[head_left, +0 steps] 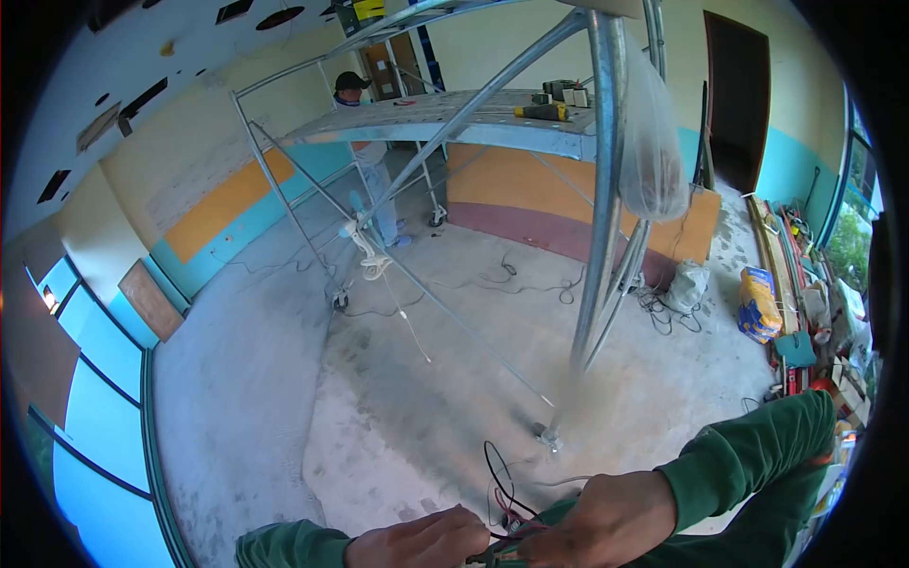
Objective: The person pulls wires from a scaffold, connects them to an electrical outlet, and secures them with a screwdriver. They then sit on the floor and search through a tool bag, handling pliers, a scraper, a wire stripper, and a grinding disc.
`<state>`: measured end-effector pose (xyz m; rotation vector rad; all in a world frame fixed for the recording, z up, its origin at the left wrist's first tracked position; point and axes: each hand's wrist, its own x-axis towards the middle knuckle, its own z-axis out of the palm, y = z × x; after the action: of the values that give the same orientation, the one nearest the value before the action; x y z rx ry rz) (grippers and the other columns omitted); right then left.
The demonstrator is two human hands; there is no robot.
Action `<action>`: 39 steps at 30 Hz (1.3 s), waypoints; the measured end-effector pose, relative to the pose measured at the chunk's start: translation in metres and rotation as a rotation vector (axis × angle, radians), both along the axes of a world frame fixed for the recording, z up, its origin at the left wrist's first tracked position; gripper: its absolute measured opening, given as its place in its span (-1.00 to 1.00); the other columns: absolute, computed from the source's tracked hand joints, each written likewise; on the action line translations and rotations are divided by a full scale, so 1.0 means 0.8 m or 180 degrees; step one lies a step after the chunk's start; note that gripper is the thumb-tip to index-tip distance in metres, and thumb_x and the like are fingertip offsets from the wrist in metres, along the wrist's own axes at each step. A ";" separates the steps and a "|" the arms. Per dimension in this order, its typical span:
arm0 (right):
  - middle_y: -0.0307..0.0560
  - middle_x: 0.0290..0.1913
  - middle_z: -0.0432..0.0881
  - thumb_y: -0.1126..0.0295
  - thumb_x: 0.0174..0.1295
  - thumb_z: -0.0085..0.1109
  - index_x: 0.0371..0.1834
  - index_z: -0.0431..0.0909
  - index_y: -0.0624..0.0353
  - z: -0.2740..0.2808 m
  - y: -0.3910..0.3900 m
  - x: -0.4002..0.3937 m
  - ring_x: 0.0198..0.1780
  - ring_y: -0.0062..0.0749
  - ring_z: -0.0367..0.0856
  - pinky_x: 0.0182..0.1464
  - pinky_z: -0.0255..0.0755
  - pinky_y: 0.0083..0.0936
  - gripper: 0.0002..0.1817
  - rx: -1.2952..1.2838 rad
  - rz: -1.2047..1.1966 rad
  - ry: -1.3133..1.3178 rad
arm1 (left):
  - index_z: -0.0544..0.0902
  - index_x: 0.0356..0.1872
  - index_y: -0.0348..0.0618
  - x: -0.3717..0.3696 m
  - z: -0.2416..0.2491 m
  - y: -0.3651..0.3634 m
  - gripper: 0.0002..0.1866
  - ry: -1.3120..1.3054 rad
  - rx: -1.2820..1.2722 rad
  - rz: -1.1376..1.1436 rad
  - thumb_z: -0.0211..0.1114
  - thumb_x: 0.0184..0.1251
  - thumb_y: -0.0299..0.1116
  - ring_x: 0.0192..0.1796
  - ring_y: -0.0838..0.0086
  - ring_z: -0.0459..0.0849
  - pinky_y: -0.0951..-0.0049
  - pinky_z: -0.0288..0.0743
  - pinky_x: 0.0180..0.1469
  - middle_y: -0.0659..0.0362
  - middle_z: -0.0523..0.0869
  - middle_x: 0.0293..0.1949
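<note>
My left hand (421, 540) and my right hand (606, 521) are close together at the bottom edge of the head view, both with curled fingers. Between them is a small tangle of wires, with a black cable (498, 466) looping up above the fingers. A reddish wire or part (514, 523) shows beside the cable. What each hand grips is mostly hidden by the fingers and the frame's edge, so I cannot make it out. Green sleeves (757, 454) cover both forearms.
A wheeled metal scaffold (606, 189) stands ahead, its near caster (549, 437) just beyond my hands. A yellow-and-black power tool (542, 112) lies on its platform (407, 118). Another person (352, 90) is behind it. Cables cross the floor; bags and boards (776, 256) line the right wall.
</note>
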<state>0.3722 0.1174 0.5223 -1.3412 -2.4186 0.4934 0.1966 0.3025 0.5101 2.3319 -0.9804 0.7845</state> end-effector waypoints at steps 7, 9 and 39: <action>-0.05 -0.41 0.60 0.31 0.18 0.25 -0.01 0.49 0.17 0.009 -0.061 0.000 -0.45 -0.15 0.67 -0.51 0.50 -0.28 -0.66 0.0216 -0.0353 -0.0076 | 0.45 -0.15 -0.20 0.021 0.014 -0.030 -0.71 -0.0075 0.0311 -0.0290 0.34 0.14 -0.44 -0.32 0.03 0.66 0.19 0.68 -0.37 -0.18 0.50 -0.19; 0.06 -0.38 0.59 0.33 0.33 0.04 0.07 0.41 0.20 -0.018 -0.082 0.008 -0.39 0.06 0.63 -0.34 0.46 -0.09 -0.70 0.0209 -0.0464 0.0448 | 0.44 -0.12 -0.19 0.036 0.009 -0.039 -0.64 0.0380 0.0061 -0.0367 0.40 0.16 -0.31 -0.30 0.08 0.66 0.21 0.66 -0.35 -0.13 0.51 -0.19; 0.14 -0.12 0.66 0.17 0.32 0.13 0.26 0.42 0.06 -0.478 -0.792 0.221 -0.07 0.11 0.65 -0.03 0.53 -0.07 -0.53 -0.0771 -0.6522 0.1316 | 0.47 0.21 -0.31 0.611 -0.465 -0.545 -0.65 0.2525 -0.0602 0.0694 0.11 0.45 -0.45 -0.11 0.39 0.64 0.39 0.54 -0.03 0.03 0.65 -0.04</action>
<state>0.5487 -0.5159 0.1401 -2.4589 0.0598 0.2913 0.6857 -0.1338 0.1378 2.2803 -0.2944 -0.0198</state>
